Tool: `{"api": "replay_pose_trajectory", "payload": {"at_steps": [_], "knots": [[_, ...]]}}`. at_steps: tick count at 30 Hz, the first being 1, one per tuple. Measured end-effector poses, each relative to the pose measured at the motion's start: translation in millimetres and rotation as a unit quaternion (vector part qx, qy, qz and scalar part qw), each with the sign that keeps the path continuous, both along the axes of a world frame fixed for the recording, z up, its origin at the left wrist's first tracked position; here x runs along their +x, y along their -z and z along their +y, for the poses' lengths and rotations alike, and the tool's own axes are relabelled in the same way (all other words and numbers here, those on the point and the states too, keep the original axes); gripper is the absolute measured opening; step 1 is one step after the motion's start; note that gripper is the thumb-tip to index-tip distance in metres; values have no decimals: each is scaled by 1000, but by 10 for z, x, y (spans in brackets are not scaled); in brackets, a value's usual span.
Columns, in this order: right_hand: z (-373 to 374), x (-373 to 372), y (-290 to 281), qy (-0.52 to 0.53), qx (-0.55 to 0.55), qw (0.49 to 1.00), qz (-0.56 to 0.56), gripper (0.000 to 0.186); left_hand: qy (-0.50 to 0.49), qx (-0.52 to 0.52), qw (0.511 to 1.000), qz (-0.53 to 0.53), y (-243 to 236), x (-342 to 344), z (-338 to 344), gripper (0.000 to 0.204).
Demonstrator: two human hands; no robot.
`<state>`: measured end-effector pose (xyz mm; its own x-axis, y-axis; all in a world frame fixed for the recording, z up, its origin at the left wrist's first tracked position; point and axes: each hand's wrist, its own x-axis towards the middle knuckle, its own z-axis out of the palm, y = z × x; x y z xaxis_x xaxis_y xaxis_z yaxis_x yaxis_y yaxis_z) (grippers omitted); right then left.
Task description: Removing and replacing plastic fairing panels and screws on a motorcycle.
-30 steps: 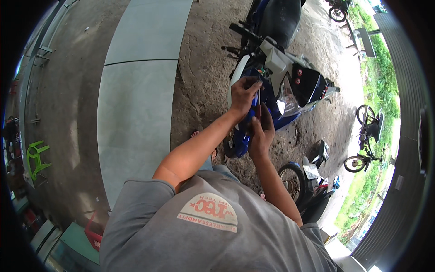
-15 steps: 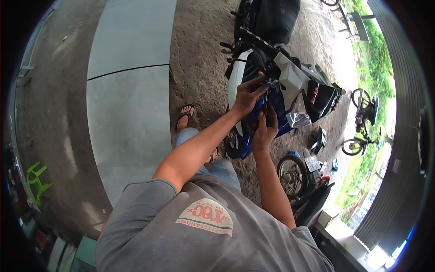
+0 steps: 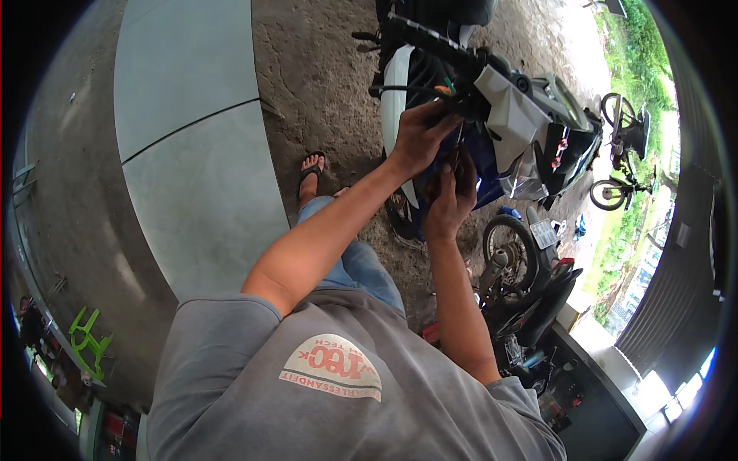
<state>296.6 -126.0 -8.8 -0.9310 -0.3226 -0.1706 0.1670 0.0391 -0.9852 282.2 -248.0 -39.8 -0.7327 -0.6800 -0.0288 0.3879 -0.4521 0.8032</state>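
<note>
"How much room do the hands have?"

"On the left, a strip of rough ground runs between the pale slab's right edge and the motorbike, with a sandalled foot on it. On the right, a second motorbike sits close beside the right forearm."

"And the thin rod?"

"Between the hands, against the motorbike's blue front. Its long axis runs near to far, the far end pointing toward the handlebar."

"Grip?"

"The right hand closes thumb and fingers around the near end. The left hand bends its fingers beside the far end; whether they pinch it, I cannot tell."
</note>
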Motion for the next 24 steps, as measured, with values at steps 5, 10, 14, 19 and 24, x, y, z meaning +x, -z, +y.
{"api": "replay_pose_trajectory", "payload": {"at_steps": [5,10,14,19,24], "knots": [[-19,34,49,15,-26,1000,-9,41,-14,-9,1000,-3,30,-13,59,36],[-8,15,126,13,-71,997,-4,39,-9,-11,1000,6,24,-8,102,34],[-9,-77,197,13,-85,996,-9,39,-32,-21,999,17,33,-46,104,34],[0,-159,228,-11,-82,996,31,39,-28,6,998,49,56,-81,91,36],[18,-162,182,-33,-144,988,-41,41,-36,-61,997,-7,53,-64,87,37]]}}
